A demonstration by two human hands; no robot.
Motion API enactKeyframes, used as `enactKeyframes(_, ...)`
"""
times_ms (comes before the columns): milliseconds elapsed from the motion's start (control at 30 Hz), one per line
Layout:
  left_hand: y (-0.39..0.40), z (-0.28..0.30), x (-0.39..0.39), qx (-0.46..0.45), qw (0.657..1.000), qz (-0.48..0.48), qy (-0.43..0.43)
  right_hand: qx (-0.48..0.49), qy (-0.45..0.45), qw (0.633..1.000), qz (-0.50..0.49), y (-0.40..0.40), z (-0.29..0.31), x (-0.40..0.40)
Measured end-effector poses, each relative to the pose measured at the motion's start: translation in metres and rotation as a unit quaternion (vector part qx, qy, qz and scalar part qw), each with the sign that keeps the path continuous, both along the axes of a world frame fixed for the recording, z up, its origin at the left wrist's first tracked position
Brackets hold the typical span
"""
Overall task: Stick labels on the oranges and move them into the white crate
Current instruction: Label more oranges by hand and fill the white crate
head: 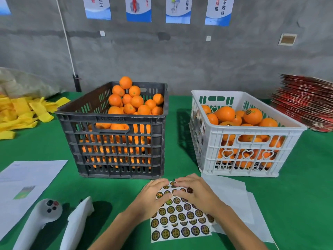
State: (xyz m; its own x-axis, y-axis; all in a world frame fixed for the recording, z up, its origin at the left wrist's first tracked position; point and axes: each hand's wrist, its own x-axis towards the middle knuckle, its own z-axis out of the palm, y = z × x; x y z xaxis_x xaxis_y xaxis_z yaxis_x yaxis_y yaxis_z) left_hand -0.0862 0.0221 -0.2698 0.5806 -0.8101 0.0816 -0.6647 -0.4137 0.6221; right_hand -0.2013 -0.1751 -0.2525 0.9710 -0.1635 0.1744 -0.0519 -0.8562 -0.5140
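A label sheet with rows of round dark-and-gold labels lies on the green table in front of me. My left hand rests on its upper left part, fingers and thumb laid on the labels. My right hand rests on the upper right part, its bent fingertips and thumb touching labels in the top rows. A small dark round spot sits on one right finger. A black crate heaped with oranges stands beyond the hands. At the right, the white crate holds labelled oranges.
Empty white backing sheets lie under and right of the label sheet. Two white handheld controllers and a printed paper lie front left. Yellow foam sleeves are piled far left. Red flat cartons are stacked far right.
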Motion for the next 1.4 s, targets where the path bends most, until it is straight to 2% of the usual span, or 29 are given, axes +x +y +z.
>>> enactKeyframes(167,0.001,-0.003,0.004,-0.001,1.000,-0.013,0.003,0.049,-0.007,0.999,0.017,-0.004,0.005,0.009)
enactKeyframes(300,0.001,-0.004,0.005,0.005,1.000,-0.016,0.014,0.149,-0.001,0.989,0.002,-0.002,0.004,0.015)
enactKeyframes(467,0.002,0.000,0.004,0.007,1.000,-0.013,0.024,0.312,0.043,0.948,-0.048,0.005,0.010,0.021)
enactKeyframes(567,0.004,0.011,0.000,-0.018,1.000,-0.004,0.021,0.356,0.000,0.928,-0.113,0.009,0.019,0.023)
enactKeyframes(700,0.002,0.060,-0.010,-0.141,0.989,-0.026,-0.048,0.357,-0.170,0.904,-0.165,0.007,0.070,0.038)
enactKeyframes(800,-0.005,0.121,-0.011,-0.276,0.949,-0.043,-0.149,0.397,-0.270,0.867,-0.133,0.012,0.128,0.056)
enactKeyframes(900,-0.012,0.181,0.003,-0.382,0.899,-0.039,-0.209,0.391,-0.308,0.862,-0.096,0.020,0.177,0.076)
enactKeyframes(1033,-0.011,0.242,0.051,-0.411,0.892,0.029,-0.184,0.379,-0.309,0.868,-0.084,0.026,0.219,0.106)
enactKeyframes(1100,-0.015,0.263,0.090,-0.385,0.903,0.084,-0.171,0.350,-0.296,0.886,-0.073,0.025,0.229,0.120)
enactKeyframes(1167,-0.026,0.278,0.136,-0.311,0.924,0.134,-0.181,0.319,-0.282,0.903,-0.061,0.023,0.233,0.135)
enactKeyframes(1300,-0.059,0.281,0.214,-0.032,0.976,0.118,-0.181,0.249,-0.238,0.937,-0.055,0.015,0.228,0.166)
enactKeyframes(1400,-0.094,0.273,0.244,0.157,0.971,0.054,-0.171,0.231,-0.217,0.948,-0.042,0.001,0.218,0.189)
